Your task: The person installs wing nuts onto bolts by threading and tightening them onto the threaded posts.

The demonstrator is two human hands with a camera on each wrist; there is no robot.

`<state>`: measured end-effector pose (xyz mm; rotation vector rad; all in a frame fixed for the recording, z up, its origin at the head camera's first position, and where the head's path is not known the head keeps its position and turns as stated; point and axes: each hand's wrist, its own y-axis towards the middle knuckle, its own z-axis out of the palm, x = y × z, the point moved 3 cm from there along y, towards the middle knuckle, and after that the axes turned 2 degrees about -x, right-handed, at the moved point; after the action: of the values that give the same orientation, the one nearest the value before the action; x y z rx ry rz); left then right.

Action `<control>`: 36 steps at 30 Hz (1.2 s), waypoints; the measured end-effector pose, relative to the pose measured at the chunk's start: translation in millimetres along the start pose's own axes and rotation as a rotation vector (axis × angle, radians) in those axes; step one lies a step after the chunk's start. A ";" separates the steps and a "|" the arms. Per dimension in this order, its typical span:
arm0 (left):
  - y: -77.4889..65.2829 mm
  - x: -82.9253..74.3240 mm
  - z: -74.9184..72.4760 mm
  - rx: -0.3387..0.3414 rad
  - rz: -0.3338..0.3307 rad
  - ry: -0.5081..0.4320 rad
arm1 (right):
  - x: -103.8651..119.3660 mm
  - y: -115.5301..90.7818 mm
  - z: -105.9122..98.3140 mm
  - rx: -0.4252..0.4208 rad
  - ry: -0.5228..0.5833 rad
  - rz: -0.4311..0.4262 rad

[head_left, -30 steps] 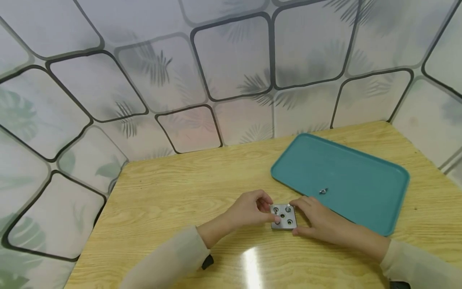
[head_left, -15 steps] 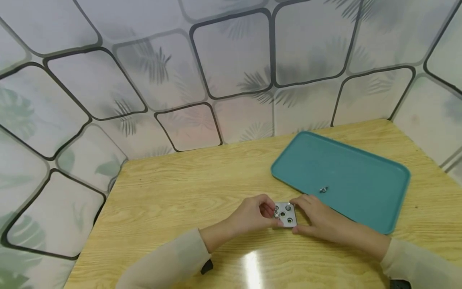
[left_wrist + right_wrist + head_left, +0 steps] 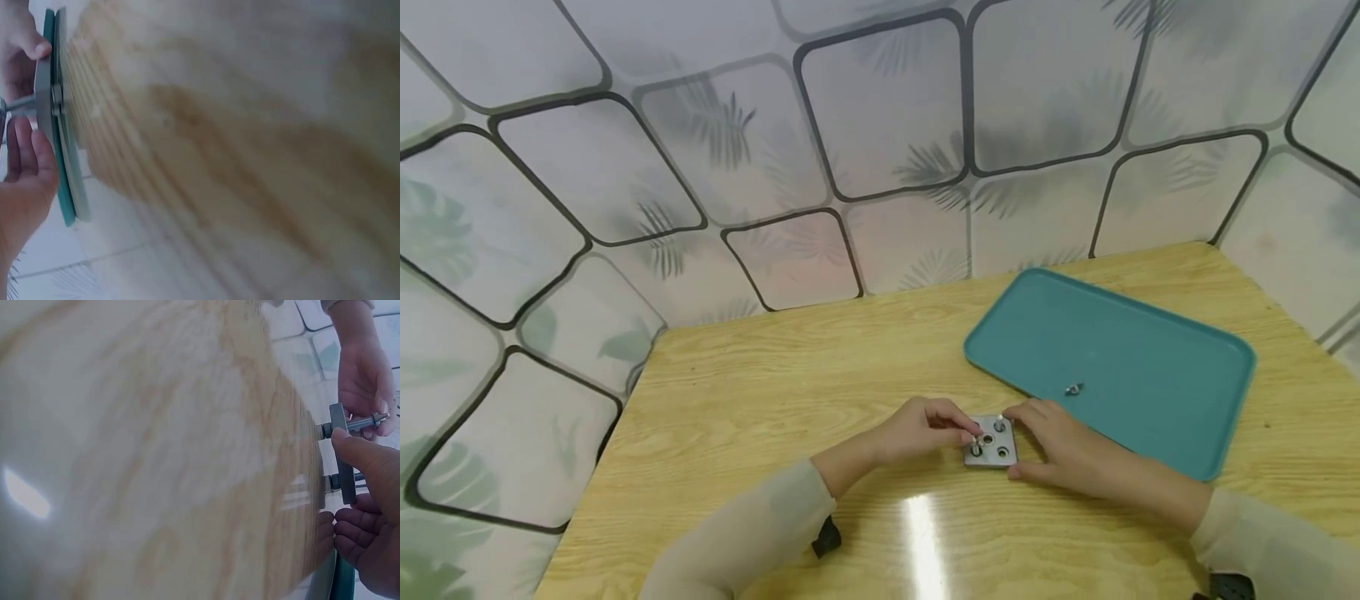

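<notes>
One plate [image 3: 990, 452]: right hand [image 3: 1060, 446] grips it; keep steady.
Near-left bolt [image 3: 977, 446]: left hand [image 3: 919, 431] at its top, pinch unclear; keep upright.

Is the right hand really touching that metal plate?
Touching. In the right wrist view, the right hand has its thumb against the edge of the metal plate, with no gap.

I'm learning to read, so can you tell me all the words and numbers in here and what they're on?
There are none I can read.
Metal plate, teal tray: no letters or numbers showing.
Wall covering: only leaves and outlines.
Bolts: too small to tell.
</notes>
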<state>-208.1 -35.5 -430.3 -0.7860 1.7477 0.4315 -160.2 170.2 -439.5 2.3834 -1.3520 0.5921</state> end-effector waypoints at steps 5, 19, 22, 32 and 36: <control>1.8 3.7 -2.2 -0.002 -0.038 0.013 | -1.1 0.3 1.0 -0.003 -0.004 0.003; -1.7 1.0 -2.8 0.005 -0.030 0.113 | -1.6 0.3 3.6 -0.023 -0.008 -0.008; -3.6 -2.3 -1.6 0.030 -0.016 0.179 | -1.2 -0.4 3.5 -0.030 -0.008 -0.007; -10.8 -14.3 8.0 -0.105 -0.072 0.343 | -0.2 -0.4 0.7 -0.049 -0.008 -0.030; -10.8 -14.1 11.2 -0.110 -0.016 0.408 | -0.1 -0.5 1.4 -0.041 -0.004 -0.027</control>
<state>-190.4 -31.9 -419.6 -1.0199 2.1058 0.3764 -159.5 169.9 -440.7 2.3677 -1.3186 0.5473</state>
